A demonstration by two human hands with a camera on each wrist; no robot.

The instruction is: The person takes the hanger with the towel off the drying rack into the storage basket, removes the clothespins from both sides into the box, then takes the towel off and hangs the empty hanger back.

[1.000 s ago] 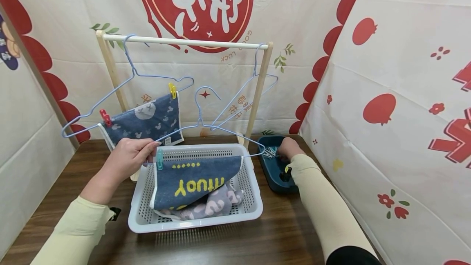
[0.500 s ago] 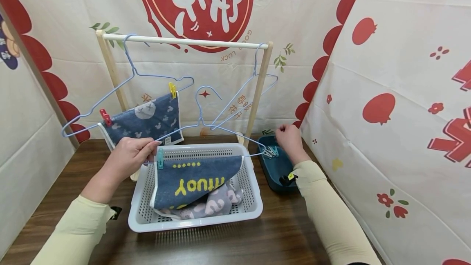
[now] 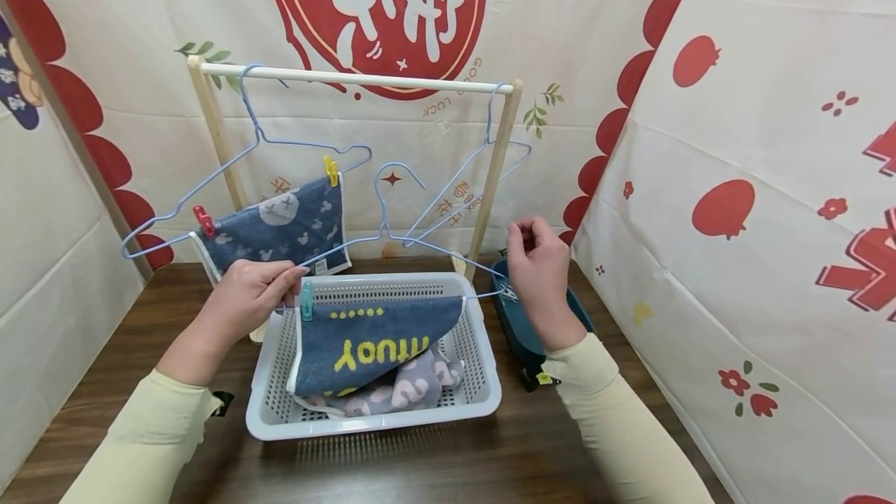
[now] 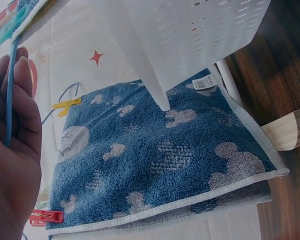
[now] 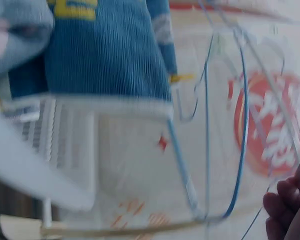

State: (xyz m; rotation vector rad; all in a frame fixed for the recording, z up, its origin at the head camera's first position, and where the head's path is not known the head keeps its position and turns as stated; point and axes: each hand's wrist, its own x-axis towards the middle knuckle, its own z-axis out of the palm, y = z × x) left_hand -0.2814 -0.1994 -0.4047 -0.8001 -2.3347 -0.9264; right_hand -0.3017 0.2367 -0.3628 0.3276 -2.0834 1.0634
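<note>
The left hand (image 3: 255,294) grips one end of a blue wire hanger (image 3: 384,227), apparently steadying it over the white basket (image 3: 374,425); a navy towel (image 3: 378,339) drapes it, seemingly secured by a teal clothespin (image 3: 306,302). The right hand (image 3: 543,274) curls; whether it pinches anything, I cannot tell.

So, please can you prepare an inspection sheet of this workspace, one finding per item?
Surface: brown wood-grain table, bearing a white basket and a dark teal tray.
Job's things: yellow-lettered towel on a blue hanger; teal clip at its left corner, none seen at its right.
Clutter: grey-and-pink cloth bunched in the basket.
Hands: left hand grips the hanger; right hand curled near the tray, whether it holds anything unclear.
Cables: nothing seen.
Surroundings: rack with a mouse-patterned towel on another hanger; printed backdrop.
</note>
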